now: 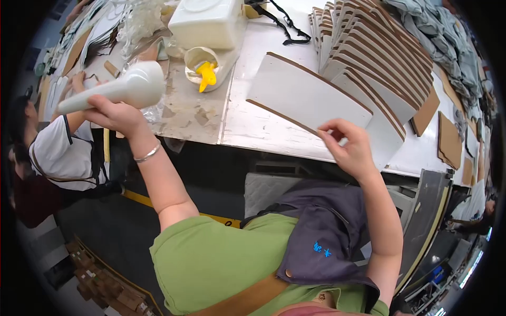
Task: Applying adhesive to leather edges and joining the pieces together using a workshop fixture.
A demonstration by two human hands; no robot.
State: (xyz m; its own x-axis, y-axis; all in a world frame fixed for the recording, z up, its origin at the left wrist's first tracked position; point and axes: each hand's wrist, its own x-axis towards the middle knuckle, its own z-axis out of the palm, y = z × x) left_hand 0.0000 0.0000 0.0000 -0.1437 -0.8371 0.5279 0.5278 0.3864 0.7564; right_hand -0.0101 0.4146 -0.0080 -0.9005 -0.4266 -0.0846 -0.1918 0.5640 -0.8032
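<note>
My left hand [120,115] is raised over the left part of the table, its fingers wrapped round the narrow part of a white bottle [141,84]. The bottle lies nearly level, its wide rounded end to the right and its long taper to the left. At the table's front edge, my right hand [350,145] has thumb and forefinger pinched on the near brown edge of a curved white panel [305,92]. Behind that panel fans out a stack of similar brown-edged panels [371,50]. The other fingers of this hand are curled.
A white plastic container [206,23] stands at the back, beside a cup [193,57] with a yellow nozzle [207,75]. Black straps [289,29] lie behind the panels. Brown boards [449,139] and grey-green cloth [440,39] are at right. A co-worker [60,147] works at left.
</note>
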